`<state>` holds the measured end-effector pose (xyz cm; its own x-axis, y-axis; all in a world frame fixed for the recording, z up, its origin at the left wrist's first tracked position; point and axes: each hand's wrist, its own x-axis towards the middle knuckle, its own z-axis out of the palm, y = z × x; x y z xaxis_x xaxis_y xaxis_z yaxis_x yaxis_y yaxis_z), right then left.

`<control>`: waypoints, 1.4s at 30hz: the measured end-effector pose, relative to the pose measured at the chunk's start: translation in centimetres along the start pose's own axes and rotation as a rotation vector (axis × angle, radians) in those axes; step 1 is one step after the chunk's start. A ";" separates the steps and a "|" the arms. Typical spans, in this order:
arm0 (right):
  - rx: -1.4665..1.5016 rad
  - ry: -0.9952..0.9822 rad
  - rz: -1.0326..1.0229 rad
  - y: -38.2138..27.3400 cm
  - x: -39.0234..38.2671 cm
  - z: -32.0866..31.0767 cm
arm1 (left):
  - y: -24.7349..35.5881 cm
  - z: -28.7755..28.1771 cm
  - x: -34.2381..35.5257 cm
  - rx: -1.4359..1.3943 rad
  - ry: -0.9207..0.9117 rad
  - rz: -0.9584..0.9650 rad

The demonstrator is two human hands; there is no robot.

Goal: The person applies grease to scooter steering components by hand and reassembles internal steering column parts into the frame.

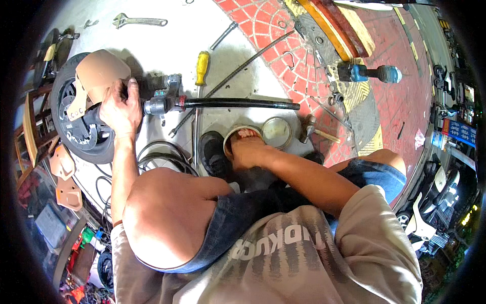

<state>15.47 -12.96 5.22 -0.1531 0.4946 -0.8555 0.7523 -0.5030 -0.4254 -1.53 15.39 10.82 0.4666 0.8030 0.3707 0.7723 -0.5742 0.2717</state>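
Note:
My left hand (120, 107) grips the hub end of a small black scooter wheel (76, 124) lying at the left, right where a long black-handled wrench (223, 104) is fitted onto the axle. A tan mudguard (98, 71) sits over the wheel. My right hand (247, 151) reaches down into a small round tin (242, 133) on the ground, fingers inside it; what they touch is hidden. A second round tin or lid (277, 131) lies just right of it. My knees fill the lower middle of the view.
On the pale concrete lie a yellow-handled screwdriver (202, 67), an adjustable spanner (139, 21), a thin metal rod (238, 68) and a hammer (315, 130). A blue power driver (369, 74) rests on the red brick paving. Black cables (159, 154) coil by my shoe. Parked scooters stand at the right.

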 end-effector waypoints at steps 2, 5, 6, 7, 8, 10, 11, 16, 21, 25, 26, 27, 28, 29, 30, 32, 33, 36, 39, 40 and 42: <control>0.045 0.002 0.008 0.3 0.5 0.8 | 0.3 0.0 0.1 0.017 0.016 0.010; 0.040 0.106 -0.049 0.5 0.3 1.4 | 0.6 -0.2 0.3 0.085 0.048 0.044; -0.018 0.154 -0.114 1.2 0.8 2.3 | 0.8 -0.2 0.7 0.067 0.064 0.077; -0.148 0.169 -0.108 1.0 1.0 2.3 | 0.5 -0.2 0.6 0.053 0.095 0.101; -0.039 0.137 -0.163 1.1 0.9 2.0 | 0.3 -0.2 0.4 0.044 0.095 0.081; -0.020 -0.037 -0.142 0.0 0.4 -0.1 | 0.9 -1.4 0.5 -0.054 0.042 0.015; -0.046 0.017 -0.106 1.5 2.1 1.8 | 0.8 -1.1 0.4 -0.068 0.027 0.004; 0.016 0.021 -0.189 3.5 4.4 3.3 | 0.7 -0.2 -0.2 -0.100 0.060 0.025; -0.041 0.140 -0.118 3.0 0.7 2.1 | 1.6 -0.3 0.1 -0.119 0.062 0.023; 0.033 0.160 0.008 -0.3 -13.0 -7.6 | 4.8 -2.8 0.6 -0.295 0.037 0.112; 0.050 0.285 0.023 0.5 -15.8 -8.9 | 7.0 -3.6 0.7 -0.372 -0.010 0.291; 0.055 0.383 0.041 1.0 -17.5 -10.4 | 8.2 -2.9 -0.1 -0.456 -0.097 0.428; 0.170 0.353 -0.114 -0.4 -21.1 -14.5 | 8.1 -2.4 -1.7 -0.468 -0.291 0.473; 0.193 0.557 -0.268 1.0 -23.1 -15.1 | 9.4 -1.4 -3.2 -0.449 -0.443 0.544; 0.274 0.649 -0.228 2.3 -24.2 -15.9 | 11.1 -0.3 -4.0 -0.408 -0.620 0.634; 0.442 0.854 -0.147 4.9 -27.0 -17.1 | 12.6 3.7 -5.9 -0.469 -0.855 0.857; 0.712 0.999 -0.138 5.1 -28.5 -16.6 | 14.1 3.9 -6.2 -0.511 -0.853 0.955; 0.852 1.271 -0.215 7.2 -29.6 -14.0 | 15.0 4.5 -6.9 -0.563 -0.886 1.112; 0.852 1.167 -0.301 6.9 -26.9 -13.8 | 12.5 3.0 -7.1 -0.379 -0.991 1.178; 0.810 1.150 -0.312 7.1 -27.0 -14.0 | 12.5 3.2 -7.4 -0.407 -1.009 1.181; 0.746 1.164 -0.317 6.9 -26.8 -14.4 | 12.6 3.1 -7.9 -0.395 -1.051 1.202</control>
<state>33.97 -19.49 29.44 0.6341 0.7633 -0.1234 0.2204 -0.3314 -0.9174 5.85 2.28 8.51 0.8781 -0.4508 -0.1602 -0.3008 -0.7807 0.5477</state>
